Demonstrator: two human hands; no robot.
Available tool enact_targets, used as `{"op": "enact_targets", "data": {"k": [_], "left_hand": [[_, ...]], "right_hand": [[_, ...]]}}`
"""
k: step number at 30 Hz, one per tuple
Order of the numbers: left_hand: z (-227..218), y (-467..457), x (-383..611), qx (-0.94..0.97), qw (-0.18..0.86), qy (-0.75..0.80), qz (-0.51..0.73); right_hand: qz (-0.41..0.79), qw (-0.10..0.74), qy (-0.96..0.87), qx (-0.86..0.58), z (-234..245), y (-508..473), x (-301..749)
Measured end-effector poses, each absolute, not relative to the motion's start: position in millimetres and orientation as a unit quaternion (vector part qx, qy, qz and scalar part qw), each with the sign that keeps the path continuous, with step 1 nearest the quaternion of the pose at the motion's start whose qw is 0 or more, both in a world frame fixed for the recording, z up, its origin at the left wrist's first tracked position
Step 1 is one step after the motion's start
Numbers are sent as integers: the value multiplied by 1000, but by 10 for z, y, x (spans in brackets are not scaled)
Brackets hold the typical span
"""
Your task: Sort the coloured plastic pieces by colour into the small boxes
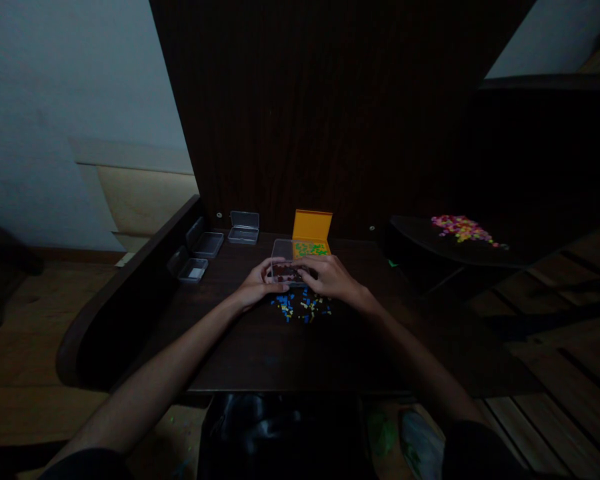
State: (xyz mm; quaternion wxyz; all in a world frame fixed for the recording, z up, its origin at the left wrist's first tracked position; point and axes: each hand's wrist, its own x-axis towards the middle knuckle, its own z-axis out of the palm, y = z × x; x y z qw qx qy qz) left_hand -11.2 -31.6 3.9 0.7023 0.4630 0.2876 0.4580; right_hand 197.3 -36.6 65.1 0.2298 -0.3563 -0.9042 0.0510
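Note:
Both hands meet at a small clear plastic box [286, 269] on the dark wooden table [260, 347]. My left hand [257, 285] curls its fingers round the box's left side. My right hand [331, 277] covers its right side with bent fingers. The box's clear lid [281, 249] stands open behind it. Just in front of the hands lies a scatter of tiny blue and yellow pieces [303, 308]. Behind the box stands an open orange case [311, 235] with green and yellow pieces inside.
Three more clear boxes sit at the table's left back: one closed [243, 228], two open [209, 244] [193, 270]. A pile of pink and yellow pieces [463, 229] lies on a dark side surface to the right. A dark wood panel rises behind the table.

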Motion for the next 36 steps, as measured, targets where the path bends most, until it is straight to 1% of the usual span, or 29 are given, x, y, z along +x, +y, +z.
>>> {"op": "enact_targets", "data": {"k": [2, 4, 9, 12, 17, 23, 26, 29, 31, 34, 36], "left_hand": [[30, -302, -119, 464, 699, 287, 462], [21, -290, -126, 465, 694, 292, 466], [13, -284, -136, 459, 692, 307, 464], [5, -284, -138, 461, 691, 308, 464], [0, -280, -144, 463, 687, 311, 466], [12, -279, -146, 462, 684, 313, 469], [16, -282, -140, 458, 689, 311, 469], [26, -291, -133, 455, 693, 309, 467], [28, -297, -129, 457, 695, 306, 464], [16, -301, -123, 463, 694, 302, 460], [3, -301, -117, 467, 695, 300, 457]], "right_hand": [[70, 242, -905, -343, 643, -396, 2041], [95, 230, -912, -326, 632, -444, 2103], [155, 108, -936, -298, 570, -573, 2182], [149, 67, -939, -304, 516, -609, 2174], [129, 42, -938, -318, 444, -610, 2152], [136, 42, -938, -315, 416, -604, 2148], [185, 55, -937, -292, 473, -598, 2126], [267, 94, -922, -265, 574, -561, 2094], [288, 136, -907, -275, 639, -507, 2069], [250, 186, -892, -326, 701, -387, 2020], [212, 192, -887, -364, 716, -306, 1978]]}}
